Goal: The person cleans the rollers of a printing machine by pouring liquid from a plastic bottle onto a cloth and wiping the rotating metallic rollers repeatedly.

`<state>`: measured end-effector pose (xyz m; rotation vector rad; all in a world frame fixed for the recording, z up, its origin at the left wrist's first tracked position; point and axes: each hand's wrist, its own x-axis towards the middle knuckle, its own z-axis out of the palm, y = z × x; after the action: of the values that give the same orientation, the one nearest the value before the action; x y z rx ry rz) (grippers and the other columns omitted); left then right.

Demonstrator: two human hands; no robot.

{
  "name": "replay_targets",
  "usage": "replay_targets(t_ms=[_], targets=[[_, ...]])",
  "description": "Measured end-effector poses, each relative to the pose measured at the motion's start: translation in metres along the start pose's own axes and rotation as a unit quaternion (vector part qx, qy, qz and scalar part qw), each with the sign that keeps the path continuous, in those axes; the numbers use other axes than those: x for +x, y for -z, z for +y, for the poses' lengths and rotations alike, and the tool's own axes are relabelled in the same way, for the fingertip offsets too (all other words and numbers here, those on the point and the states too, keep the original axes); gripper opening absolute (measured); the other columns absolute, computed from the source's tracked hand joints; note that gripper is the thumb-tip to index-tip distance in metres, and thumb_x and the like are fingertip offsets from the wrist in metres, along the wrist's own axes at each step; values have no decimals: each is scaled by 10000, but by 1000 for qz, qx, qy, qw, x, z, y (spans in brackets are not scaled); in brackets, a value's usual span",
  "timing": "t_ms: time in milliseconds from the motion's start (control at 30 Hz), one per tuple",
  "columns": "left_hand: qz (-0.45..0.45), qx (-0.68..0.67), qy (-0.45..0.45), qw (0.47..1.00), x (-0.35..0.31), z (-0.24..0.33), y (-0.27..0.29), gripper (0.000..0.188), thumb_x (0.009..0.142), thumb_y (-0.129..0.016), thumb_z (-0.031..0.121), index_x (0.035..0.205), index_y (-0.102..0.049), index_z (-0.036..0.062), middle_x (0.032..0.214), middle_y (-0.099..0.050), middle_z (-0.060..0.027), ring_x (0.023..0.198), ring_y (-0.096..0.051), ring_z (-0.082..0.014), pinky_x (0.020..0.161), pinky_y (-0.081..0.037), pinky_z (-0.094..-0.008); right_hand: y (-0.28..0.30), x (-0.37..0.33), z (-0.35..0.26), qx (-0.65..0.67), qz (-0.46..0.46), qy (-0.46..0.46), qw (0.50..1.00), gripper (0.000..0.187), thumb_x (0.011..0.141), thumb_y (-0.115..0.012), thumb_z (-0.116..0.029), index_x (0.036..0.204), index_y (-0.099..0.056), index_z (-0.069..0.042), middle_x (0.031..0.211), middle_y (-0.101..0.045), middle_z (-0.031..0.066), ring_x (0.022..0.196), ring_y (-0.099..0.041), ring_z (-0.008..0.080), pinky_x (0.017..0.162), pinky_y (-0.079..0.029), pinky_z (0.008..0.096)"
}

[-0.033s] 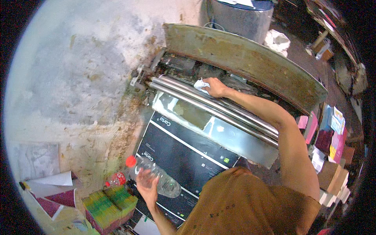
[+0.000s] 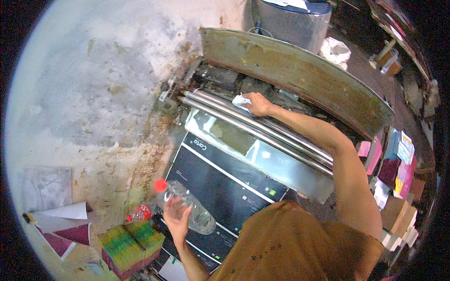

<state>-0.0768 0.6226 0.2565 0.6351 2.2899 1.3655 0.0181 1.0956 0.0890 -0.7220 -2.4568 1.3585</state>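
Observation:
My left hand (image 2: 176,222) is closed around a clear plastic bottle (image 2: 200,218) with a red cap (image 2: 160,185). The bottle is tilted, its cap toward the upper left, above a black printed sheet (image 2: 215,171). Farther off, my right hand (image 2: 259,104) grips a crumpled white wad (image 2: 241,101); whether it is cloth or paper I cannot tell. That wad is at the far side of the shiny metal rollers (image 2: 276,136), apparently against the rear one. In front of the rollers is a reflective metal plate (image 2: 286,164).
A curved, stained metal guard (image 2: 290,65) rises behind the rollers. Beside the wall at left are a stack of green and yellow sheets (image 2: 131,246) and another red-labelled bottle (image 2: 139,213). Boxes (image 2: 397,215) and pink stacks (image 2: 373,154) stand at right. A large drum (image 2: 295,28) is behind.
The bottle has turned slightly in my left hand's grip, its cap now a little higher and farther right. The whole view has shifted slightly. My right hand stays at the rollers with the white wad.

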Motion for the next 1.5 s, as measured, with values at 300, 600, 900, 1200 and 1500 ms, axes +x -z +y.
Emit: replay_targets(t_ms=[300,600,900,1200,1500], targets=[[-174,114,-7,978,155,21,-20,690,713,-847,112,1268,-474,-58,1033,-636,-108,931,-624,-172,800,-524,-302,-39,110,-49,-100,-22,-31,994,367,859,-581,-144,1222,-634,-150,1171,-632,220,1132,-576,393,983,-454,462],[-265,289,-22,920,253,24,-30,513,693,-856,327,1018,-652,-13,925,-705,-118,817,-659,-184,752,-519,-349,-64,178,-66,-111,-45,-33,992,450,789,-594,-139,1236,-605,-84,1196,-614,232,1146,-570,395,970,-465,469],[-267,498,-10,825,307,70,-40,618,604,-849,467,908,-673,-42,863,-700,-207,848,-689,-316,776,-523,-412,-73,204,-66,-113,-24,-16,993,424,733,-656,-222,1139,-662,-102,1156,-644,208,1097,-607,387,937,-495,463],[-271,517,-14,812,333,95,-56,484,582,-857,448,849,-728,65,767,-701,-151,728,-685,-281,704,-523,-413,-74,215,-65,-109,-75,-62,989,466,790,-578,-130,1252,-604,-88,1225,-609,219,1161,-570,383,997,-454,447],[-242,640,-27,729,341,113,-72,655,548,-877,470,941,-684,-17,1034,-685,-213,968,-663,-348,826,-531,-410,-80,225,-59,-99,-61,-42,992,425,790,-566,-104,1207,-647,-119,1178,-639,199,1137,-586,371,982,-465,438]])
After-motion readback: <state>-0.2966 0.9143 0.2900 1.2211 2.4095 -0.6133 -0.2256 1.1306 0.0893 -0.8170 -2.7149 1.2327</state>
